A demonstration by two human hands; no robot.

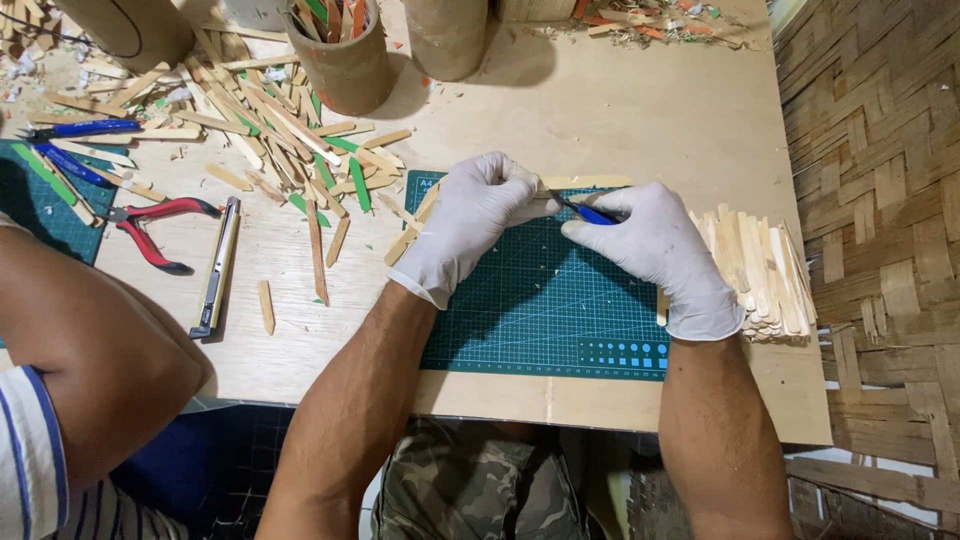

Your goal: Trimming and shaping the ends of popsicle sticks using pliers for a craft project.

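Camouflage trousers (470,490) at bottom edge. Left hand (468,222), white-gloved, fingers curled shut, pinching a wooden stick (412,232) over the green cutting mat (540,300). Right hand (655,250), white-gloved, closed around blue-handled cutters (585,211), tip meeting the stick's end. Stack of sticks (765,275) just beside right hand, on tabletop (620,110). Red pliers (155,228) well left.

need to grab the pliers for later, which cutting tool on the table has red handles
The pliers lying left of the box cutter. The other cutters further back have blue handles.
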